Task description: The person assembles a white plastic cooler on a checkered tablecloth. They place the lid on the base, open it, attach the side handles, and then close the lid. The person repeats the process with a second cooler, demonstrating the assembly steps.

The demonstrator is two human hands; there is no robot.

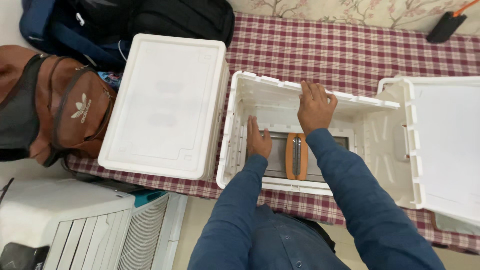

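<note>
- Because the open white plastic box (240, 130) with notched walls stands at the near edge of the table covered in a red-and-white checked cloth (350, 50), both arms in dark blue sleeves come into it from the near side; its far wall runs left to right across the middle of the view.
- The right hand (316, 106) lies over the top of that far wall, fingers spread a little and bent over the rim, thumb on the right; it seems to steady the wall rather than lift it; it closes round nothing else.
- The left hand (258, 138) is down inside the box near its left wall, fingers straight and close together, flat against the inner surface; whether it grips anything underneath cannot be told.
- Just right of the left hand, on the grey metal floor of the box, sits an orange oblong block with a grey strip along its middle (296, 156); neither hand touches it.
- To the left, just beside the box, rests a stack of flat white rectangular panels (165, 105); to the right another white panel with ribbed edges (440, 145) leans open.
- A brown backpack (65, 110) and dark bags (150, 20) lie far left; a white slatted appliance (100, 225) stands near left, below the table edge.
</note>
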